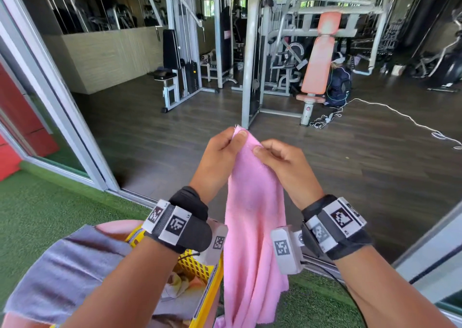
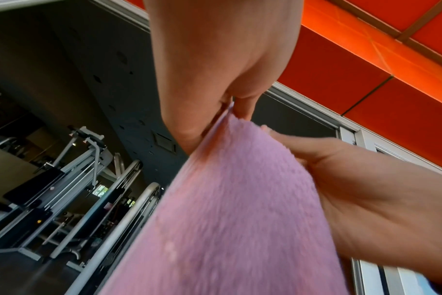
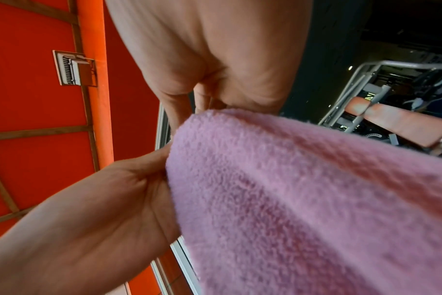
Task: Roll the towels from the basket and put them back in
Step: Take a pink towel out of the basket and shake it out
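Observation:
A pink towel hangs in the air in front of me, held by its top edge. My left hand pinches the upper left corner between thumb and fingers. Just to the right of it, my right hand pinches the same edge. The towel fills the left wrist view below my left hand, and the towel likewise fills the right wrist view under my right hand. A yellow basket with other cloths inside sits low at the left, under my left forearm.
A grey cloth drapes over something left of the basket. I stand on green turf at a sliding door track. Beyond are a dark wooden floor, gym machines, a white cable and a crouching person.

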`<state>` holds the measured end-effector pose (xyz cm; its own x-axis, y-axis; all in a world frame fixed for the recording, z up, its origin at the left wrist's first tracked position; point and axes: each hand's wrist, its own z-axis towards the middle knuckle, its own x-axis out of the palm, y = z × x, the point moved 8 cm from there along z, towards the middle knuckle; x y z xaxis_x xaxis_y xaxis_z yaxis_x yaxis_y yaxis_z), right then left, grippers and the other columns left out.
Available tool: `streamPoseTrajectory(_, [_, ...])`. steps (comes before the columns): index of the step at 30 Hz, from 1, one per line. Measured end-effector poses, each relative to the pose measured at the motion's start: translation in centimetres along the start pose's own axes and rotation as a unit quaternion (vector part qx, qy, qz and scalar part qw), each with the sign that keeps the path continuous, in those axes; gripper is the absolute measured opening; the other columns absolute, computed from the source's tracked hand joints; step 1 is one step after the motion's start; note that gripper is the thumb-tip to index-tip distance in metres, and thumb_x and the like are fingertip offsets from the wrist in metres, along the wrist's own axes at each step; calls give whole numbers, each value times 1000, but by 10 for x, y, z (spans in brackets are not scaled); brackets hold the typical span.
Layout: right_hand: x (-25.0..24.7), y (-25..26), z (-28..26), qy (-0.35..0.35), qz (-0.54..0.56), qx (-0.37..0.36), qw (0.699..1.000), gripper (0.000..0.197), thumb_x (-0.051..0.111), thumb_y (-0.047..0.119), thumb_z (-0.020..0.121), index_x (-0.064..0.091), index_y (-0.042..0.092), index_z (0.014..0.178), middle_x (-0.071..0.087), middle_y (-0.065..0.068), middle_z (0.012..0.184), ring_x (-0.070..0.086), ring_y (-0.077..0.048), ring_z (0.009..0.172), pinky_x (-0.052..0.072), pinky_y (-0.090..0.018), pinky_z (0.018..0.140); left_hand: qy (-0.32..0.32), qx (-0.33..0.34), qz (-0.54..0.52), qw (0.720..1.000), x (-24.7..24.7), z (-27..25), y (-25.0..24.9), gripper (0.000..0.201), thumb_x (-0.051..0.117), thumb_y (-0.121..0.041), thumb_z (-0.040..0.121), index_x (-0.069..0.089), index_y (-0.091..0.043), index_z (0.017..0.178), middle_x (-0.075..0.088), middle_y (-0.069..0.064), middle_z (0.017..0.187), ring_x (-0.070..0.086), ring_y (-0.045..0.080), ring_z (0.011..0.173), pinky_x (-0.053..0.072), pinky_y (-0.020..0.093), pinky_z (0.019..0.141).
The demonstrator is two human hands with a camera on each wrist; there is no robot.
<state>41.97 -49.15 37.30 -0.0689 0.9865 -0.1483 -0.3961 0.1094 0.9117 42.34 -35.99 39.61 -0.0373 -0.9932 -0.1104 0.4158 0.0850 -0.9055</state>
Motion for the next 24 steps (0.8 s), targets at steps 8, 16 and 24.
streamPoseTrajectory(8, [-3, -22, -14, -12, -53, 9, 998, 20, 58, 19, 94, 57, 7, 77, 48, 2, 72, 45, -7, 70, 37, -30, 68, -39, -68, 86, 993, -33, 33, 26, 30, 52, -33, 93, 51, -7, 76, 46, -1, 71, 41, 14, 68, 35, 30, 68])
streamPoseTrajectory(16, [-5, 13, 17, 13, -59, -16, 998, 12, 60, 13, 93, 60, 9, 104, 70, -11, 85, 61, -11, 77, 46, -25, 74, 103, -84, -64, 989, 17, -8, 39, 36, 53, -30, 97, 63, 2, 110, 67, 18, 108, 61, 27, 99, 45, 46, 92])
streamPoseTrajectory(24, [6, -32, -8, 3, -56, 7, 998, 27, 56, 20, 97, 53, 5, 74, 42, 2, 70, 39, -6, 67, 33, -28, 62, -21, 14, 58, 998, -20, 22, 6, 23, 47, -20, 99, 56, -6, 83, 41, 1, 74, 38, 10, 69, 34, 27, 66])
